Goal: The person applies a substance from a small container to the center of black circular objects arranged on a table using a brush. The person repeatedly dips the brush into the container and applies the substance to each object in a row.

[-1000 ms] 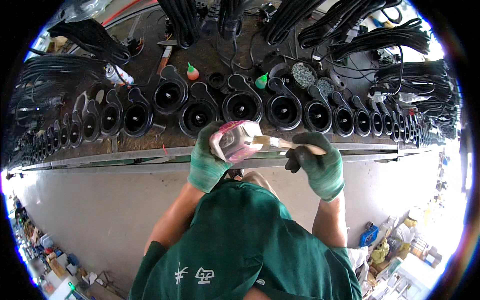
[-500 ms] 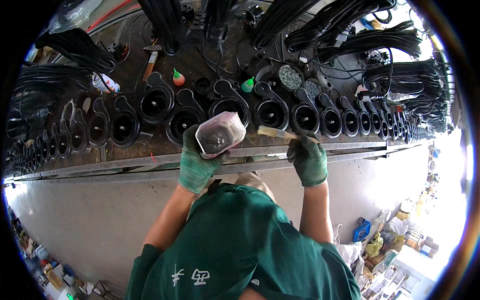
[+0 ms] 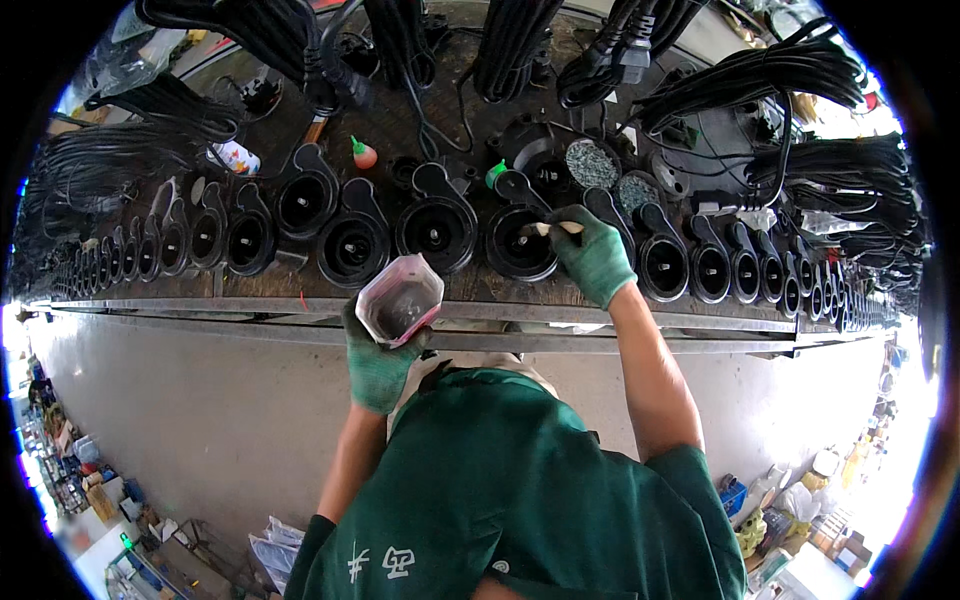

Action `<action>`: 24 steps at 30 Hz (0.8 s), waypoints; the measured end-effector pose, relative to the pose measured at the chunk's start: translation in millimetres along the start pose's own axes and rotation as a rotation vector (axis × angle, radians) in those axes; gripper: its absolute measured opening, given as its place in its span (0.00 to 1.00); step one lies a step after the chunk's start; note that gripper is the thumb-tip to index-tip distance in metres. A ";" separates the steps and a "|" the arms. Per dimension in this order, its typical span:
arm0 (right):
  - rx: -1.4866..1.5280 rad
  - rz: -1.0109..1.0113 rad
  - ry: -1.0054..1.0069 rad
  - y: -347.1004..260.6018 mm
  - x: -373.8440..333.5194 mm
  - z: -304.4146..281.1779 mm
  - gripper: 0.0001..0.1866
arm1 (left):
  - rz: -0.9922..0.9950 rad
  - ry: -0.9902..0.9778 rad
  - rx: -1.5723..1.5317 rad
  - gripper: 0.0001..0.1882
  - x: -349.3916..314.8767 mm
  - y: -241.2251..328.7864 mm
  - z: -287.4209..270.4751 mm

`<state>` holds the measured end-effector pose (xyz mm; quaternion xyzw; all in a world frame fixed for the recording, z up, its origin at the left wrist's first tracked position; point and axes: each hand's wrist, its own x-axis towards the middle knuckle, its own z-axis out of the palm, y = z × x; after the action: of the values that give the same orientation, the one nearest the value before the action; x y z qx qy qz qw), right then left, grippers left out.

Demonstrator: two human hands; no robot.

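Note:
My left hand [image 3: 379, 368], in a green glove, is closed around a cut-open plastic container [image 3: 402, 300] with a pale rim and a greyish inside, held over the bench's front edge. In my gloved right hand [image 3: 597, 258] is a small brush [image 3: 566, 228], gripped by its handle. Its bristle end reaches into a round black housing [image 3: 521, 243] with a metal pin at its centre; whether the bristles touch it I cannot tell. Beside it on the left stands another black housing [image 3: 437, 234], and to the right a further one [image 3: 664, 268] lies near my wrist.
Several like housings run in a row along the dark bench [image 3: 330, 283]. Behind them are a red bottle with a green cap [image 3: 363, 153], a green-capped bottle [image 3: 496, 174], a spray can [image 3: 234, 158] and a bowl of small metal parts [image 3: 592, 163]. Bundled black cables [image 3: 757, 80] lie at the back.
My right hand has moved forward and left, bringing the brush into a housing. The container in my left hand has shifted left and a little nearer to me.

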<state>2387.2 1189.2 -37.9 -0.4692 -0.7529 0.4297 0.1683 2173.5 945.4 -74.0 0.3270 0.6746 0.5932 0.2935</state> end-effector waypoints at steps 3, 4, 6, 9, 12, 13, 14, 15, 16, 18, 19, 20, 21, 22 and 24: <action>0.175 0.046 -0.195 -7.9 18.2 1.2 0.14 | -0.010 0.045 0.037 0.46 -8.3 0.1 2.5; 0.096 0.030 -0.233 -5.8 23.6 2.2 0.15 | -0.007 0.042 0.063 0.46 -10.1 -3.0 1.3; -0.065 -0.013 -0.311 -5.1 33.4 5.1 0.16 | -0.007 0.053 0.073 0.47 -13.6 -7.9 -1.0; -0.078 -0.023 -0.237 -23.8 27.6 -7.4 0.17 | -0.034 0.073 0.026 0.47 -18.7 -13.0 -7.8; -0.038 -0.031 -0.146 -4.8 26.7 -13.1 0.16 | -0.066 0.078 -0.021 0.47 -20.2 -12.7 -12.7; -0.067 -0.004 -0.142 -0.6 28.9 -14.6 0.15 | -0.064 0.083 -0.029 0.47 -20.1 -12.7 -13.3; -0.095 0.023 -0.138 0.4 30.2 -15.1 0.15 | -0.061 0.088 -0.038 0.47 -20.1 -12.8 -13.8; -0.158 0.040 -0.123 -2.0 30.7 -13.3 0.15 | -0.065 0.090 -0.046 0.47 -20.3 -12.8 -14.7; -0.120 0.041 -0.104 -0.1 32.5 -9.7 0.15 | -0.068 0.093 -0.055 0.47 -20.6 -12.6 -16.0; -0.047 0.044 -0.063 8.7 37.3 1.1 0.14 | -0.067 0.099 -0.051 0.47 -21.7 -13.7 -17.9; -0.048 0.039 -0.075 11.3 40.1 5.4 0.13 | -0.061 0.103 -0.038 0.47 -22.2 -14.5 -18.6; 0.030 0.069 -0.143 7.1 42.9 9.0 0.13 | -0.056 0.110 -0.023 0.47 -22.5 -14.9 -20.0; 0.107 0.098 -0.211 1.8 45.7 12.7 0.12 | -0.055 0.110 -0.020 0.47 -22.7 -15.1 -21.5; 0.185 0.128 -0.278 -3.2 48.5 16.3 0.12 | -0.055 0.110 -0.016 0.47 -22.7 -15.4 -23.0; -0.040 0.018 -0.328 -9.5 53.8 21.7 0.12 | -0.050 0.107 -0.018 0.47 -23.1 -15.2 -24.7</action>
<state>2340.6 1222.5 -50.8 -0.4026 -0.7744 0.4871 0.0298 2166.9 910.9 -85.8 0.2750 0.6920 0.6083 0.2747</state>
